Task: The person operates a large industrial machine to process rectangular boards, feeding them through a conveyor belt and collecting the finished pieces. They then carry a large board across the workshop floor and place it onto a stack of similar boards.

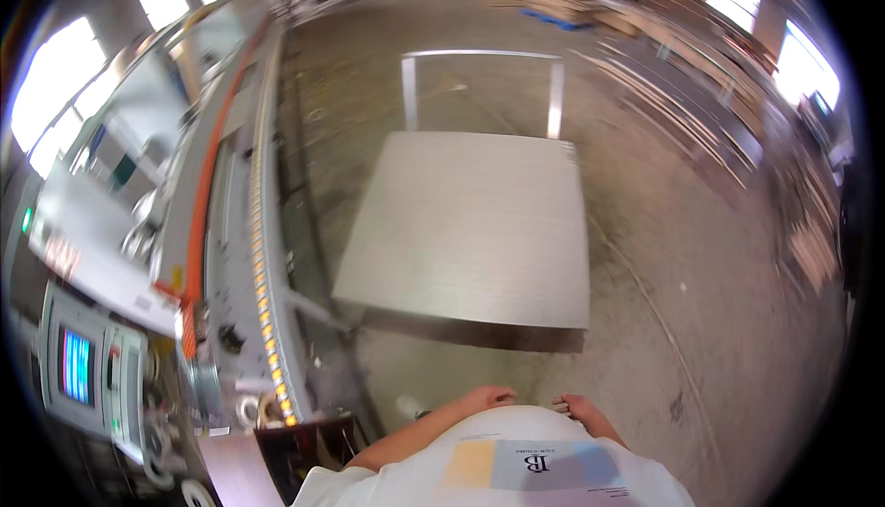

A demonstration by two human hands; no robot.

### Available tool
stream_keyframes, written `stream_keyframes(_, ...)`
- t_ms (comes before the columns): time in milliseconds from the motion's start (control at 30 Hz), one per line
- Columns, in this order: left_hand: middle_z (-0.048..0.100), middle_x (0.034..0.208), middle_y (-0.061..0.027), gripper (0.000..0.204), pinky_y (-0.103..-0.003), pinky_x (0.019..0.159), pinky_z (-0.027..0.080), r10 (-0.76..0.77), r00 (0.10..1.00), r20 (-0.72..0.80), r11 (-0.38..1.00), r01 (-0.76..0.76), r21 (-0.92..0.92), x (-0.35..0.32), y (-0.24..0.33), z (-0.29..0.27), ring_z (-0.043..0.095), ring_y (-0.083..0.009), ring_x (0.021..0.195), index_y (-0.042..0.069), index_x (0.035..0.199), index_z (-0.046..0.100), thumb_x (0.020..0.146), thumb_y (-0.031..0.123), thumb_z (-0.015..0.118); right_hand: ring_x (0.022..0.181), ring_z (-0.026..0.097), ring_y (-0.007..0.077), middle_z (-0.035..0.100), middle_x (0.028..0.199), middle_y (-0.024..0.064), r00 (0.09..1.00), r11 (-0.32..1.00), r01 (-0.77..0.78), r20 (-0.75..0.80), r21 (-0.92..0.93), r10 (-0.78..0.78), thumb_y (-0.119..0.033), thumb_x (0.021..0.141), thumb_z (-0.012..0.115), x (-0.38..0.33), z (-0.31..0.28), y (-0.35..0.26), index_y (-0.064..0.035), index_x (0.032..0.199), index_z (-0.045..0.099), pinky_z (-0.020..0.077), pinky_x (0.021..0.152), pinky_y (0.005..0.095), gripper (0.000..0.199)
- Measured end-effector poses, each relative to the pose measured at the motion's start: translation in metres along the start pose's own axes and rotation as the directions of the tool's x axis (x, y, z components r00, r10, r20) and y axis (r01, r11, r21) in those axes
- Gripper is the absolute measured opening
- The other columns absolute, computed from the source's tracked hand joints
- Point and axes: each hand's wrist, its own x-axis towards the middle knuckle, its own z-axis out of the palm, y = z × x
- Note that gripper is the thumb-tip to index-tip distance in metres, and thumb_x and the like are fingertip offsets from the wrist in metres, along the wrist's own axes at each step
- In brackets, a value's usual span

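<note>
My left hand [486, 398] and my right hand [577, 407] rest low in front of my belly, just above my white shirt, both holding nothing. Their fingers are mostly hidden behind my body, so I cannot tell how they are curled. Ahead of them lies a large pale grey board [470, 226] flat on a metal cart, its near edge a short way beyond my hands.
A long machine with a roller conveyor [263, 258] and an orange strip runs along the left. Its control panel with a small screen [78, 367] sits at the lower left. Concrete floor [701, 295] surrounds the cart; stacked boards lie at the far right.
</note>
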Motion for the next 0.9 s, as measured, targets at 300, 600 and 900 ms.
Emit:
stream_keyframes(300,0.073,0.116,-0.0158,0.041,-0.049,0.09,0.055,-0.397,0.878,-0.269,0.846,0.463,0.263,0.099,0.039,0.033,0.068,-0.039,0.106,0.02,0.127,0.068,0.097,0.047,0.06,0.099,0.071,0.0234,0.074,0.113,0.0157,0.956,0.776,0.285,-0.11,0.562,-0.272,-0.032,0.104,0.056,-0.068,-0.193,0.198,0.0031,0.118,0.069,0.0556,0.076,0.0361,0.04)
stream_keyframes(600,0.073,0.109,-0.0205,0.047,-0.047,0.085,0.058,-0.631,0.764,0.133,0.754,0.565,0.336,0.276,-0.105,0.001,0.071,-0.037,0.096,0.008,0.121,0.069,0.096,0.046,0.062,0.105,0.071,0.0289,0.073,0.114,0.0196,0.875,0.904,0.421,-0.296,0.075,-0.383,-0.032,0.101,0.063,-0.007,-0.26,0.129,-0.0008,0.119,0.07,0.0559,0.086,0.0404,0.037)
stream_keyframes(900,0.073,0.114,-0.0108,0.021,-0.047,0.086,0.057,-0.652,0.748,0.124,0.746,0.604,0.281,0.618,-0.055,0.003,0.069,-0.0326,0.102,0.013,0.103,0.072,0.091,0.029,0.063,0.101,0.07,0.031,0.072,0.103,0.0193,0.853,0.54,0.3,-0.475,0.786,0.217,-0.034,0.104,0.061,-0.054,-0.459,0.199,0.0013,0.114,0.067,0.0564,0.085,0.0399,0.037)
